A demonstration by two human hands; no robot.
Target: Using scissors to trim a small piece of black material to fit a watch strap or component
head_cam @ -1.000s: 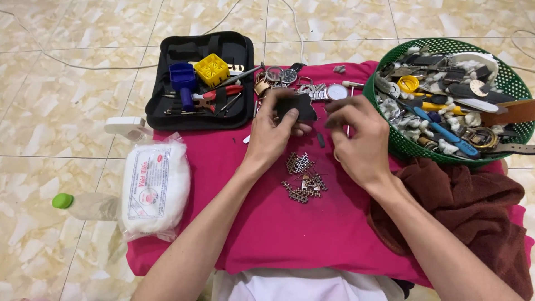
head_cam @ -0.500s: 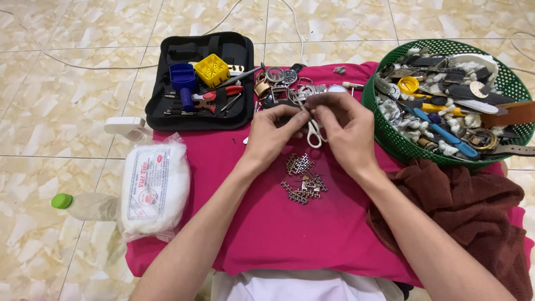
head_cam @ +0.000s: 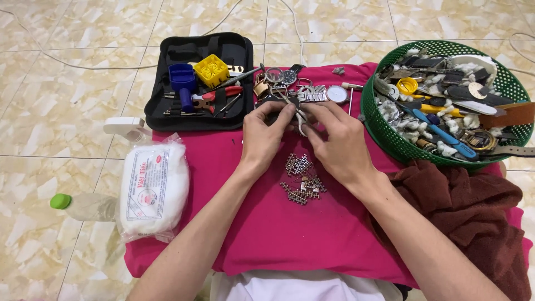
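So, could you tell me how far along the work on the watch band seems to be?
Already done, apparently: a heap of loose metal band links lies on the pink cloth. In hand: the left hand and right hand meet over a small metal piece, too hidden to identify. Left: several watches wait beside the open tool case, and the green basket is full of straps and parts.

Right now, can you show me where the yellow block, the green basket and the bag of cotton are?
Yellow block point(head_cam: 211, 70): head view, on its gridded top face.
Green basket point(head_cam: 374, 124): head view, on its left mesh wall.
Bag of cotton point(head_cam: 151, 189): head view, on the middle of its label.
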